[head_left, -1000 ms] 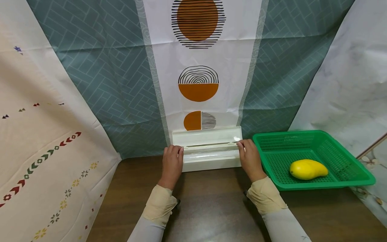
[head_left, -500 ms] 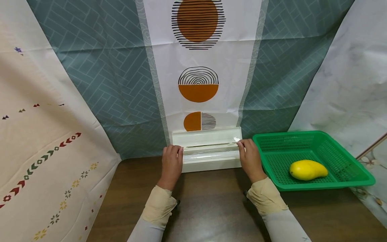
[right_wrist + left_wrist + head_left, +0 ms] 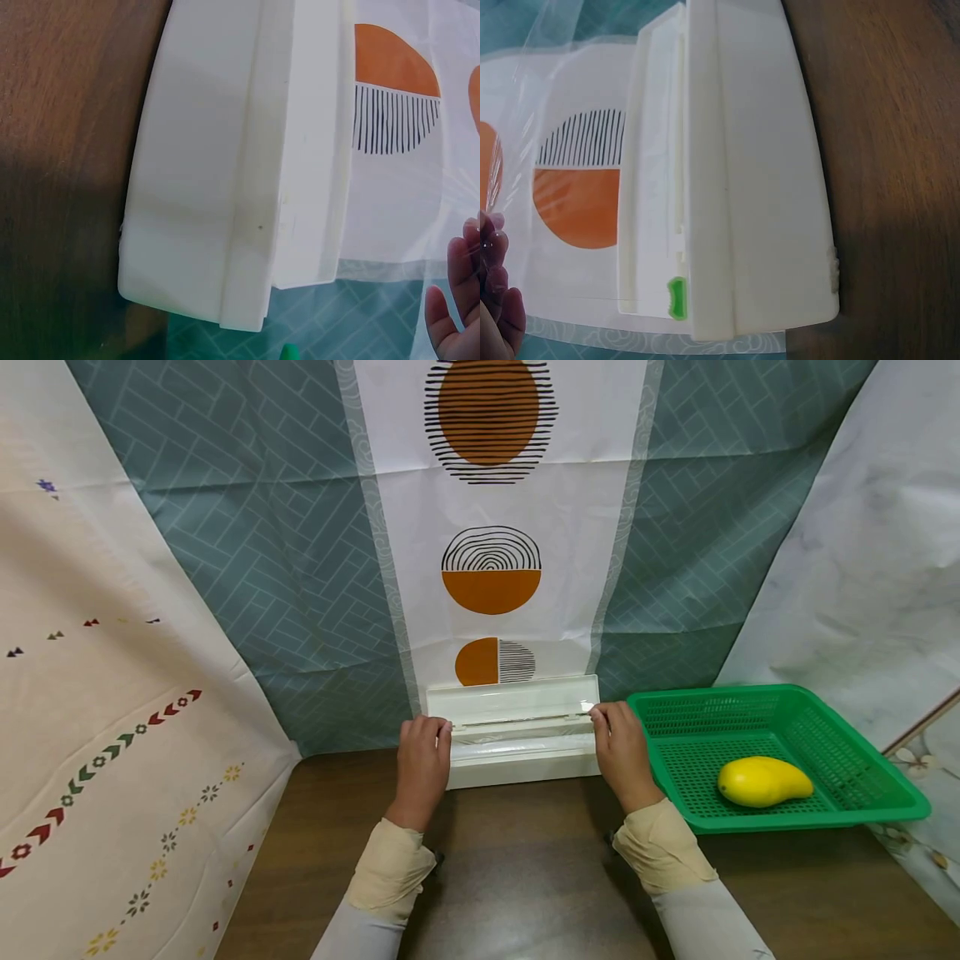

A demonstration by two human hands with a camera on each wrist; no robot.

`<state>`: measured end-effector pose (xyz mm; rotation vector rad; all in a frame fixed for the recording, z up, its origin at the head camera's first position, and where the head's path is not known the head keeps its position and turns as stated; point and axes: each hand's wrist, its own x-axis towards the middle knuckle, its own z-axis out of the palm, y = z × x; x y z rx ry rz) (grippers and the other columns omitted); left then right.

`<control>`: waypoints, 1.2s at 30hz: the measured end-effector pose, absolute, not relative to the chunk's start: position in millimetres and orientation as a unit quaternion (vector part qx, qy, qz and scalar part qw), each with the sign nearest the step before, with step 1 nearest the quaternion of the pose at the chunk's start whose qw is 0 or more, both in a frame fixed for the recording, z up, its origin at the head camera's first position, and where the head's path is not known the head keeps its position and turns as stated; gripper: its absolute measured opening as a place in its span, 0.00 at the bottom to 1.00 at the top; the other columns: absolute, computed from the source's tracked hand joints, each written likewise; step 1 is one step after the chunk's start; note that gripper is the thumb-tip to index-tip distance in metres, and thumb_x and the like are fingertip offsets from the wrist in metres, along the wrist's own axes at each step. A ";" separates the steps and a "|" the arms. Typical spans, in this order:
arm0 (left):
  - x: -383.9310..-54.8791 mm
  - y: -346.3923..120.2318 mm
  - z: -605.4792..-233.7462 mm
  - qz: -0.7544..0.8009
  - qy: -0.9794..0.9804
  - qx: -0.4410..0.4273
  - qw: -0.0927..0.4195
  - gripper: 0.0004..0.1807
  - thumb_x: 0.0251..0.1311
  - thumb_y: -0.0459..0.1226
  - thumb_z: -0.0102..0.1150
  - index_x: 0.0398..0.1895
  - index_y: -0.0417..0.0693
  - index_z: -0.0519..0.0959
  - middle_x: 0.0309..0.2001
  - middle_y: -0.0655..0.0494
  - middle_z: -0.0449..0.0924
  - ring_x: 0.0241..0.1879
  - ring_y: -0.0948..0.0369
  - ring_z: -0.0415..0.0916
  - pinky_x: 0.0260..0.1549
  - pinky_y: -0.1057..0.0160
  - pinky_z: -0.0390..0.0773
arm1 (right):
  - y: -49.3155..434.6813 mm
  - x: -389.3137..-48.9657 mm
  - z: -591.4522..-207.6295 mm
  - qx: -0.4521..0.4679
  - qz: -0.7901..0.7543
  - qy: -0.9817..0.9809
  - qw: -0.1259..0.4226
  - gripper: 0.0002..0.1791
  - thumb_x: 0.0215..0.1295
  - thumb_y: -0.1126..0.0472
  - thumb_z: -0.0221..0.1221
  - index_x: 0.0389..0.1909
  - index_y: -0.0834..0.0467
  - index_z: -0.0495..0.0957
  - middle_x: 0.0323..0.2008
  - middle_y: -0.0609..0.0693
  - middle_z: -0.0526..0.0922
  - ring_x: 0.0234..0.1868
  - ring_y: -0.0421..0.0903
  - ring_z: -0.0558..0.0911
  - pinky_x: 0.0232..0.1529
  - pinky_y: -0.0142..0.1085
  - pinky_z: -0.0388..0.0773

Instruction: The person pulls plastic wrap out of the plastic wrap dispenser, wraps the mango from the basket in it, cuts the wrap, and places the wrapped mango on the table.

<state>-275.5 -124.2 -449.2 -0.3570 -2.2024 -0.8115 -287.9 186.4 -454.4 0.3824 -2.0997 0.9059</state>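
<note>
A white cling film dispenser (image 3: pixel 525 772) lies at the back of the table, its lid (image 3: pixel 517 697) raised against the wall cloth. Over its left end, my left hand (image 3: pixel 422 764) pinches a corner of clear cling film (image 3: pixel 525 157). My right hand (image 3: pixel 624 758) pinches the film at the opposite end. Both wrist views show the film as a faint, shiny sheet reaching the fingertips, which are clear of the dispenser. A green slider (image 3: pixel 677 298) sits on the lid in the left wrist view. The film roll is mostly hidden inside the dispenser.
A green plastic basket (image 3: pixel 795 824) stands right beside my right hand, with a yellow mango (image 3: pixel 765 781) in it. Patterned cloths hang behind and at both sides. The brown wooden table (image 3: pixel 525 877) stretches out in front of the dispenser.
My left hand has shifted slightly to the left, and my right hand a touch upward and to the right. Both keep their pinch on the film; dispenser, basket and mango stay put.
</note>
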 end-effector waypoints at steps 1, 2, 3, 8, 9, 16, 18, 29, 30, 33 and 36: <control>-275.2 -124.4 -448.7 -0.317 -0.859 -0.141 0.376 0.07 0.74 0.34 0.59 0.38 0.37 0.80 0.34 0.44 0.76 0.38 0.44 0.70 0.38 0.48 0.73 | 186.5 -287.8 -454.1 0.153 0.359 -0.827 0.404 0.05 0.75 0.69 0.58 0.40 0.68 0.78 0.34 0.62 0.76 0.34 0.61 0.74 0.38 0.52 0.72; -274.9 -124.5 -448.2 -0.317 -0.859 -0.143 0.377 0.07 0.74 0.34 0.59 0.38 0.38 0.80 0.34 0.44 0.76 0.38 0.44 0.70 0.38 0.48 0.73 | 186.6 -287.5 -453.6 0.155 0.360 -0.825 0.407 0.05 0.75 0.69 0.58 0.40 0.68 0.78 0.33 0.63 0.76 0.34 0.61 0.74 0.38 0.53 0.72; -274.6 -124.6 -447.8 -0.317 -0.858 -0.144 0.378 0.07 0.74 0.34 0.59 0.38 0.38 0.80 0.34 0.44 0.76 0.38 0.44 0.70 0.37 0.48 0.73 | 186.7 -287.2 -453.2 0.157 0.360 -0.823 0.410 0.04 0.75 0.69 0.58 0.40 0.68 0.78 0.33 0.63 0.76 0.35 0.61 0.75 0.38 0.53 0.72; -274.0 -125.9 -446.2 -0.319 -0.853 -0.149 0.385 0.08 0.74 0.34 0.58 0.38 0.37 0.80 0.35 0.44 0.77 0.38 0.44 0.70 0.39 0.48 0.72 | 186.5 -285.8 -451.2 0.163 0.359 -0.818 0.418 0.04 0.74 0.70 0.59 0.40 0.69 0.78 0.33 0.62 0.76 0.35 0.61 0.75 0.38 0.53 0.72; -273.8 -126.1 -445.8 -0.319 -0.852 -0.150 0.387 0.08 0.75 0.34 0.58 0.38 0.37 0.80 0.35 0.43 0.77 0.38 0.44 0.70 0.39 0.48 0.72 | 186.4 -285.5 -450.7 0.164 0.358 -0.818 0.419 0.05 0.74 0.69 0.59 0.40 0.69 0.78 0.33 0.62 0.76 0.36 0.61 0.75 0.38 0.54 0.72; -272.6 -126.5 -442.9 -0.316 -0.850 -0.153 0.393 0.08 0.75 0.34 0.58 0.38 0.36 0.80 0.35 0.43 0.77 0.38 0.44 0.70 0.39 0.48 0.72 | 186.2 -283.7 -446.9 0.170 0.357 -0.815 0.423 0.04 0.74 0.70 0.59 0.41 0.69 0.78 0.33 0.62 0.76 0.35 0.62 0.75 0.39 0.55 0.71; -272.2 -126.4 -441.8 -0.313 -0.850 -0.154 0.394 0.08 0.75 0.34 0.58 0.38 0.36 0.80 0.35 0.43 0.77 0.38 0.45 0.70 0.40 0.48 0.71 | 186.6 -283.0 -445.8 0.171 0.357 -0.815 0.423 0.03 0.73 0.71 0.59 0.42 0.69 0.78 0.34 0.62 0.76 0.36 0.61 0.75 0.39 0.54 0.71; -267.2 -127.0 -434.4 -0.315 -0.845 -0.157 0.402 0.08 0.74 0.33 0.59 0.37 0.36 0.80 0.34 0.43 0.77 0.36 0.46 0.70 0.38 0.49 0.71 | 187.1 -279.5 -438.9 0.189 0.359 -0.805 0.434 0.05 0.76 0.69 0.57 0.40 0.69 0.78 0.32 0.61 0.75 0.33 0.58 0.73 0.38 0.52 0.69; -266.8 -127.0 -433.8 -0.315 -0.846 -0.158 0.401 0.07 0.73 0.33 0.59 0.38 0.36 0.80 0.34 0.43 0.77 0.36 0.46 0.70 0.38 0.49 0.70 | 187.1 -279.2 -438.2 0.190 0.359 -0.803 0.435 0.05 0.76 0.69 0.57 0.40 0.69 0.78 0.32 0.61 0.75 0.33 0.58 0.73 0.38 0.52 0.69; -265.0 -126.6 -431.3 -0.318 -0.846 -0.160 0.398 0.07 0.73 0.33 0.59 0.38 0.36 0.80 0.34 0.44 0.77 0.36 0.46 0.70 0.37 0.50 0.70 | 187.1 -278.6 -436.4 0.192 0.359 -0.800 0.441 0.07 0.76 0.69 0.56 0.40 0.70 0.78 0.32 0.61 0.76 0.32 0.58 0.74 0.38 0.52 0.69; -263.7 -125.8 -429.3 -0.319 -0.845 -0.160 0.397 0.06 0.72 0.32 0.60 0.38 0.35 0.80 0.34 0.44 0.77 0.36 0.47 0.70 0.37 0.50 0.70 | 187.6 -277.9 -434.9 0.193 0.360 -0.798 0.443 0.07 0.77 0.68 0.56 0.40 0.70 0.78 0.32 0.61 0.76 0.33 0.58 0.74 0.38 0.52 0.69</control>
